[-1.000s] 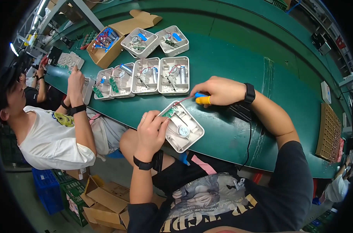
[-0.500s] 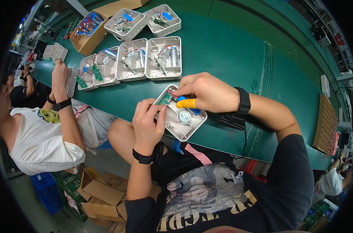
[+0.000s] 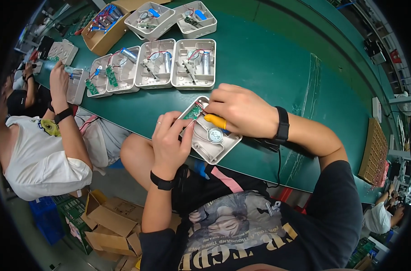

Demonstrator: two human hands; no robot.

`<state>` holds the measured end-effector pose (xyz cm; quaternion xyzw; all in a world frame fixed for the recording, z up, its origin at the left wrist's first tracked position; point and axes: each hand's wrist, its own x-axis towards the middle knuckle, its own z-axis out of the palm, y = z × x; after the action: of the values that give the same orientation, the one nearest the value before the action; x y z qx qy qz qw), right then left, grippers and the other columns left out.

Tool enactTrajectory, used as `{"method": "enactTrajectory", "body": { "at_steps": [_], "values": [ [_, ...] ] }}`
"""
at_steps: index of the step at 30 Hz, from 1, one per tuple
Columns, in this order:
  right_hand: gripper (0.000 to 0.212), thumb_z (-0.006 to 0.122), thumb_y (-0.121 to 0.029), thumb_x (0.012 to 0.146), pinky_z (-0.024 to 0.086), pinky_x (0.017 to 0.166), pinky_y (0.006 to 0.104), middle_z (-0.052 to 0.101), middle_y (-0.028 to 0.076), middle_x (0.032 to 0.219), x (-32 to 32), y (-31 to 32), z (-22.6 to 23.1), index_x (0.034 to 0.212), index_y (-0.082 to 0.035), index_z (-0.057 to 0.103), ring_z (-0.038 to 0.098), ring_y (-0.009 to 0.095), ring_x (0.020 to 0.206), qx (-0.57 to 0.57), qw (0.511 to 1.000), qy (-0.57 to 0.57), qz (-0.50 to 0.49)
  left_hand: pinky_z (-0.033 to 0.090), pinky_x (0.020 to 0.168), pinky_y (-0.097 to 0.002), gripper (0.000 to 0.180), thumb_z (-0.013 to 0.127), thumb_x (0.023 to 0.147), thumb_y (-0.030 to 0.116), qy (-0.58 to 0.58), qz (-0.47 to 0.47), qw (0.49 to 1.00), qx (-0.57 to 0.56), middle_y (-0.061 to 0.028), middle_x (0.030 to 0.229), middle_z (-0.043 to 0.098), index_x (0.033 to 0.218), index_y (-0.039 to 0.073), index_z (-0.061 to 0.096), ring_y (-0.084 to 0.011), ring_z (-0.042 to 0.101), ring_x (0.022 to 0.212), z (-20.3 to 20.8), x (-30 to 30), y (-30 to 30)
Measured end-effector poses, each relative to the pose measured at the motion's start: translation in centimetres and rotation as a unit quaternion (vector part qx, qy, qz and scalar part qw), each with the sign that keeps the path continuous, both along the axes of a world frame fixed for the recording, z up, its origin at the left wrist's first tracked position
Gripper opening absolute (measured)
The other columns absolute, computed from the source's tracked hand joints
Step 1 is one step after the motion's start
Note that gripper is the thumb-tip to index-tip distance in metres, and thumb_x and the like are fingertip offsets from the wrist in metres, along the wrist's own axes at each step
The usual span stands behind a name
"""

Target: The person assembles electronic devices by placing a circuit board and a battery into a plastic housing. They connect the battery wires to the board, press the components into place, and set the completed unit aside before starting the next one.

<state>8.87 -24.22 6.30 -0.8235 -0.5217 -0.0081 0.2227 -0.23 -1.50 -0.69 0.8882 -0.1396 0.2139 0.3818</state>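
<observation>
A light grey plastic housing (image 3: 224, 152) lies tilted near the table's front edge, its inside facing up. In it are a round speaker (image 3: 215, 135), a small green circuit board (image 3: 194, 112) and thin wires. My left hand (image 3: 171, 135) is at the housing's left corner, thumb and fingertips closed on the board's edge. From the right, my right hand (image 3: 245, 110) reaches over the housing, its fingertips pinched at the wires (image 3: 201, 105) beside the board. A yellow finger cot (image 3: 215, 121) covers one finger. The blue battery beneath this hand is mostly hidden.
Several similar open housings (image 3: 194, 86) with boards and batteries stand beyond my hands. A cardboard box (image 3: 98, 44) of blue batteries is at the far left. A co-worker (image 3: 51, 149) sits to my left. A black object with a cable (image 3: 271, 145) lies by my right wrist.
My right hand's fingers have curled further in over the wires, hiding more of the blue battery. My left hand stays at the board. The co-worker's raised hand has shifted left.
</observation>
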Motion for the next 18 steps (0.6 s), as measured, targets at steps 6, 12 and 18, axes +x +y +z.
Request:
{"method": "enactTrajectory", "body": {
  "at_steps": [6,12,18],
  "values": [
    [0.023,0.074,-0.013,0.091,0.054,0.093,0.0428,0.066,0.011,0.111,0.8,0.9,-0.4,0.111,-0.002,0.076,0.063,0.03,0.105,-0.005,0.999,0.05,0.019,0.053,0.08,-0.0434,0.007,0.079,0.09,0.006,-0.007,0.019,1.0,0.008,-0.0127,0.105,0.068,0.095,0.003,0.075,-0.0345,0.064,0.092,-0.1,-0.3,0.5],
    [0.025,0.074,-0.011,0.091,0.051,0.097,0.0419,0.063,0.012,0.119,-0.4,0.6,0.0,0.114,0.0,0.077,0.059,0.032,0.114,-0.044,0.996,-0.065,-0.036,0.053,0.079,-0.0429,0.008,0.079,0.089,0.007,-0.01,0.009,1.0,0.008,-0.0126,0.105,0.068,0.095,0.003,0.075,-0.0342,0.064,0.092,0.1,0.0,0.2],
    [0.028,0.075,-0.011,0.09,0.049,0.099,0.0415,0.062,0.012,0.122,-0.4,0.8,-0.2,0.116,-0.001,0.077,0.057,0.033,0.118,-0.054,0.997,-0.045,-0.044,0.054,0.079,-0.0432,0.008,0.08,0.089,0.007,0.003,0.016,1.0,-0.004,-0.013,0.105,0.068,0.095,0.003,0.075,-0.0345,0.064,0.092,0.0,-0.1,0.5]
  ]
}}
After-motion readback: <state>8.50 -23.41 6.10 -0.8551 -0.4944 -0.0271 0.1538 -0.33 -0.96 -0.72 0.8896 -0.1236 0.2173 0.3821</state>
